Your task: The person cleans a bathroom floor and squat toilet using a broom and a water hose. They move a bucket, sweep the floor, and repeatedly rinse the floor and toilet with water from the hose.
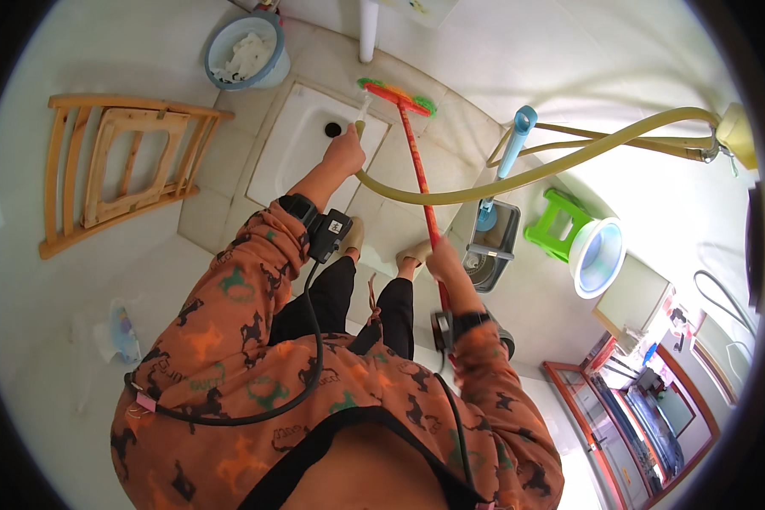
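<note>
My left hand is closed round the end of a yellow hose, and water runs from it toward the head of a mop. My right hand grips the red handle of that mop. Its head, red with green and orange fluffy edging, rests on the tiles by the far wall. Below the hose end lies a white squat toilet pan with a dark drain hole. From my left hand the hose sweeps right, across the mop handle, to a fixture on the right wall.
A folded wooden frame chair leans at the left wall. At the far left stands a blue-rimmed bucket with white cloth or paper. To the right are a grey mop bucket, a blue handle, a green stool and a white basin.
</note>
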Tool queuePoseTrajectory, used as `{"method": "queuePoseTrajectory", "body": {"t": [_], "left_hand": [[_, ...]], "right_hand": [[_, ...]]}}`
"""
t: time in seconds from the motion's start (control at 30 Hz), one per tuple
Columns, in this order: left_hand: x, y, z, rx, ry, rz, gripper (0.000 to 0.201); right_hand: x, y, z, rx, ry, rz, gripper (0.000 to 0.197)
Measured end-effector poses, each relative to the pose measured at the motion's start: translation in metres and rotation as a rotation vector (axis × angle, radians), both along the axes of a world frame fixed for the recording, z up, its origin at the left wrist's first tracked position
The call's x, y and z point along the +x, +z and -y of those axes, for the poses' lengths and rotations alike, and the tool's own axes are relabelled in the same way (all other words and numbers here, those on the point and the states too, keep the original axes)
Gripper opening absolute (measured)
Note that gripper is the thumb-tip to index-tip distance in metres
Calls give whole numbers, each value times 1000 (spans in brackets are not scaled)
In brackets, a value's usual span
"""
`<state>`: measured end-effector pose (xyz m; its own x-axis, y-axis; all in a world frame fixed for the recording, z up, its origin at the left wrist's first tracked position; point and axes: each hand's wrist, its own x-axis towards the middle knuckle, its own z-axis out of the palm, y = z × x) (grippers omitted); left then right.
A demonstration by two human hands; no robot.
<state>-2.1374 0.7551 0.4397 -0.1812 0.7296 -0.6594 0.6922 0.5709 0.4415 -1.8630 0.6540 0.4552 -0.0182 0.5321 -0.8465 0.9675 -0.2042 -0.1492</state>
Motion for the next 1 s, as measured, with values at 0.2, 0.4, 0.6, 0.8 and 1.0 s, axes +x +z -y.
{"method": "queuePoseTrajectory", "body": {"t": [0.2, 0.4, 0.6, 0.8, 1.0], "left_hand": [[-11, -2, 19, 1, 51, 32, 44], [7, -29, 38, -4, 54, 40, 45], [14, -42, 49, -21, 41, 92, 38], [-8, -25, 49, -217, 246, 288, 23], [-12, -14, 59, -182, 428, 323, 22]], "right_hand": [[33, 0, -15, 47, -242, 254, 33], [-14, -84, 18, 38, -128, 193, 35], [32, -18, 31, -34, -166, -61, 32], [75, 30, 47, -58, -390, 175, 32], [3, 9, 88, -88, -78, -24, 29]]}}
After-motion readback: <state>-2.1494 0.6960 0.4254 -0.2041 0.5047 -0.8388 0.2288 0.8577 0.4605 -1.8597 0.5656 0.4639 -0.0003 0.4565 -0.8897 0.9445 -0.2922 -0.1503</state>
